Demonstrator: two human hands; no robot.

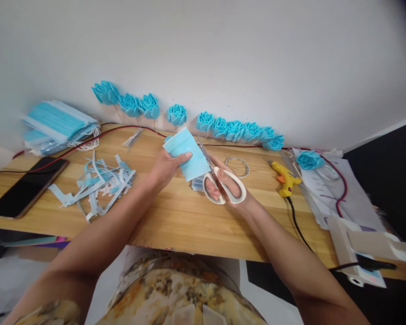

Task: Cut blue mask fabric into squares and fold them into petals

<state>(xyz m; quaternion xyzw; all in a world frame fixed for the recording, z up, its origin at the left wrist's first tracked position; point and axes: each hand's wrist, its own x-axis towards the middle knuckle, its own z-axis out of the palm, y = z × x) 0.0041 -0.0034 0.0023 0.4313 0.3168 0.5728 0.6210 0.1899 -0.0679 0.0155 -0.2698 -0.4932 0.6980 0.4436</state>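
My left hand [167, 167] pinches a light-blue rectangular piece of face-mask fabric [191, 158], thumb on top, tilted above the table. In my right hand [225, 178] is a pair of scissors [237, 192] with white handles, fingers through the loops. The blades lie along the right edge of the fabric; whether they touch it I cannot tell. Beneath the fabric a small stack of blue pieces [197, 184] partly shows on the wooden table [176, 221]. A heap of cut strips [103, 180] lies left of my left hand.
Several blue fabric flowers [235, 130] on stems lean along the wall. Face masks [57, 124] and a phone [29, 185] are at left. A tape roll [237, 166], yellow glue gun [286, 178], another flower [309, 160] and a power strip [365, 273] are at right. A red-black cable crosses behind.
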